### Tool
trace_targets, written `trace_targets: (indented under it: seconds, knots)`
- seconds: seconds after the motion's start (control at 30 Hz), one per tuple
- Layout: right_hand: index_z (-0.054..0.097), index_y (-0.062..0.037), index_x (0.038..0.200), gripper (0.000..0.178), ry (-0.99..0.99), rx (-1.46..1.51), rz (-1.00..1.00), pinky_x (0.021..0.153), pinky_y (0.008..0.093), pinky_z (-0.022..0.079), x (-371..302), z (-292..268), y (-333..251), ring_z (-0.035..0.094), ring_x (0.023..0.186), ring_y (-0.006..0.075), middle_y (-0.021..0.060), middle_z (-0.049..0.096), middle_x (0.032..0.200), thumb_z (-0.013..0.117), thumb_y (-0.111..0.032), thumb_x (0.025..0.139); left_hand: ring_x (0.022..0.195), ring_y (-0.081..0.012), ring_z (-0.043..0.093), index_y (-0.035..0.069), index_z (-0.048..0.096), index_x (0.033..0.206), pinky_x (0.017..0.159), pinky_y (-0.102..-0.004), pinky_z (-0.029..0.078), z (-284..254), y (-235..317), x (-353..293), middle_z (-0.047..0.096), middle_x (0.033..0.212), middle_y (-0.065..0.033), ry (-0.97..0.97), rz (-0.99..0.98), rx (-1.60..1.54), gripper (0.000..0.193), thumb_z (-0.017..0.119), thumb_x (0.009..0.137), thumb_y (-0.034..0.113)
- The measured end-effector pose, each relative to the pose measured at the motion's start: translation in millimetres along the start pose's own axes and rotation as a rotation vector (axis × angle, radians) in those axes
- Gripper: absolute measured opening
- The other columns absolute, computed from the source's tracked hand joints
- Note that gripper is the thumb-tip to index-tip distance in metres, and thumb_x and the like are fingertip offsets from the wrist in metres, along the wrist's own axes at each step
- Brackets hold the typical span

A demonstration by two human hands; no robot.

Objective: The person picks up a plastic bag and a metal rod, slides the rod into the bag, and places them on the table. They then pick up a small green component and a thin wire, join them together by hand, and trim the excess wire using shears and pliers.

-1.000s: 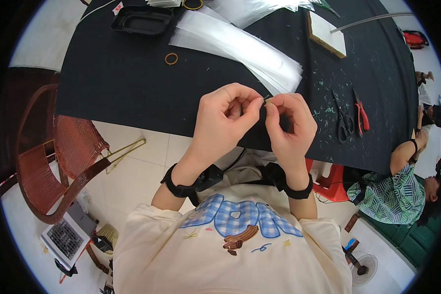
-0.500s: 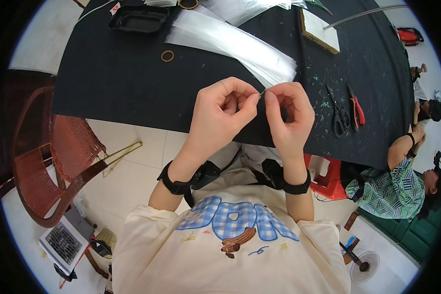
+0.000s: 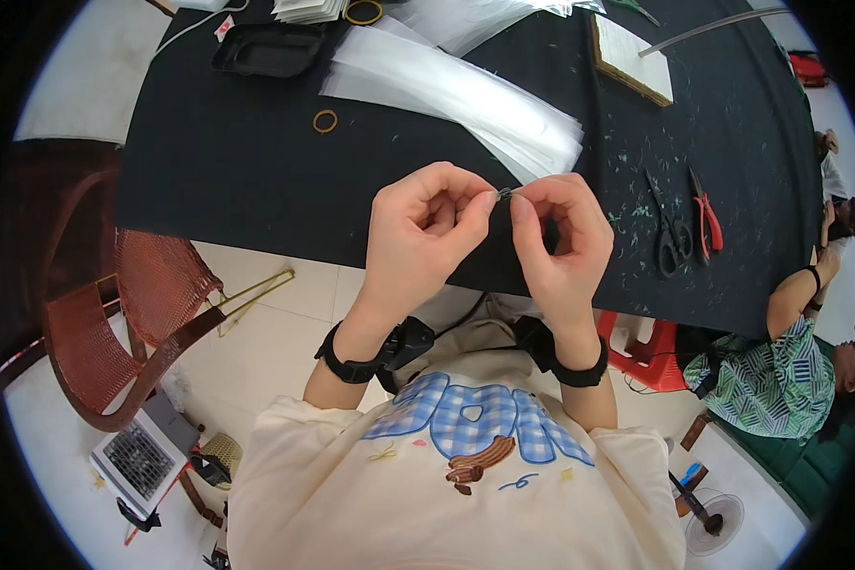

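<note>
Over the near edge of the black-covered table (image 3: 237, 190), my left hand (image 3: 418, 237) and my right hand (image 3: 570, 247) face each other with fingers curled. Both pinch a tiny dark greenish piece (image 3: 504, 194) between thumb and fingertips; it is too small to name its kind. Just beyond my fingers lies a fan of long clear plastic sleeves (image 3: 456, 90). A small brown ring (image 3: 315, 122) rests on the cloth to the left of them.
At right lie black scissors (image 3: 672, 249) and red-handled pliers (image 3: 709, 228) among green scraps. Behind them stands a white-topped block (image 3: 627, 57) with a metal rod. A black tray (image 3: 266, 47) sits far left. A woven chair (image 3: 157, 275) and another person (image 3: 769, 380) flank the table.
The view has shifted slightly, so the table and chair appear further right. Between my fingertips, more of the tiny piece now shows. Both hands keep their pinch.
</note>
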State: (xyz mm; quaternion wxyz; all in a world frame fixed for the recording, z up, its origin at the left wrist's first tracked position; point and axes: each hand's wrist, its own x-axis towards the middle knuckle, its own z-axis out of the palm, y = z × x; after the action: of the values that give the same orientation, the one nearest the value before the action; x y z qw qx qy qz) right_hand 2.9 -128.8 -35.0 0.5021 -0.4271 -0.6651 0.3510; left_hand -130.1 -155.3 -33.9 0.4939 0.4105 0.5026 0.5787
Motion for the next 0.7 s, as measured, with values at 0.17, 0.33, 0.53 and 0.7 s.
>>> trace_targets:
  seconds: [0.17,0.33,0.53,0.7]
  knots:
    - [0.057,-0.0026,0.075,0.008,-0.015,0.01,0.024,0.045,0.0192,0.035,0.9,-2.2,-0.8,0.046,0.052,0.006,0.0019,0.053,0.068,0.061,0.002,0.071,0.048,0.0034,0.031,0.001,0.06,0.075,0.042,-0.0145,0.021,0.2,-0.4,0.9,0.054,0.064,0.0055,-0.002,0.023,0.029,0.001,0.061,0.075,0.001]
    - [0.057,-0.0026,0.075,0.005,-0.036,0.141,0.154,0.044,0.0185,0.031,0.6,-4.8,2.5,0.044,0.052,0.0043,0.0006,0.052,0.066,0.061,-0.001,0.073,0.048,0.0034,0.031,0.002,0.061,0.075,0.042,-0.0148,0.021,1.8,0.1,0.2,0.053,0.063,0.0057,-0.007,0.023,0.031,0.001,0.061,0.074,0.001]
    - [0.056,-0.0025,0.076,0.006,-0.092,0.213,0.186,0.044,0.0177,0.029,1.9,-5.7,5.0,0.041,0.052,0.0026,-0.0011,0.051,0.066,0.061,-0.003,0.074,0.047,0.0031,0.03,0.002,0.06,0.074,0.042,-0.0155,0.021,0.3,-0.4,-1.6,0.051,0.061,0.0057,-0.028,0.048,0.098,0.002,0.061,0.074,0.0]
    - [0.055,-0.0024,0.076,0.007,-0.116,0.215,0.2,0.044,0.0175,0.026,1.5,-4.9,6.0,0.035,0.05,0.002,-0.0024,0.049,0.065,0.062,-0.004,0.074,0.047,0.002,0.031,0.001,0.059,0.074,0.042,-0.0165,0.022,0.6,1.4,-2.4,0.051,0.061,0.0041,-0.049,0.087,0.146,0.001,0.059,0.074,0.0]
